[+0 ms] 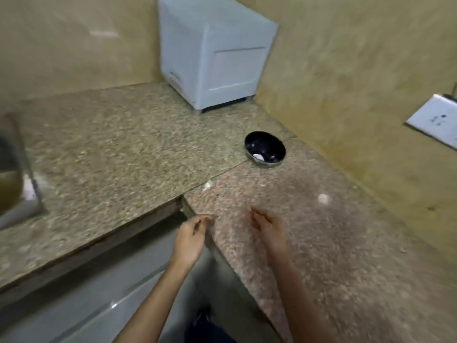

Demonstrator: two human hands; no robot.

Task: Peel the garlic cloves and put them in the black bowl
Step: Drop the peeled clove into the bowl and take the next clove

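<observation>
**Garlic.** One pale piece, seemingly a peeled clove, lies inside the black bowl, well beyond your fingertips. A second pale scrap, clove or skin, sits on the granite countertop just ahead of your left fingers. A third pale spot lies ahead of your right fingers and off to their outer side; it may be only glare.

**Hands.** Your left hand has its fingers loosely curled, thumb near forefinger. Whether they pinch anything cannot be told. Your right hand reaches out with fingers nearly straight and nothing in it.

**Step, as judged.** You are between cloves, fetching the next one. That calls for a light fingertip pinch on a small piece.

**Limits.** Blur smears every detail, and the steel sink is cut off at the left edge.
</observation>
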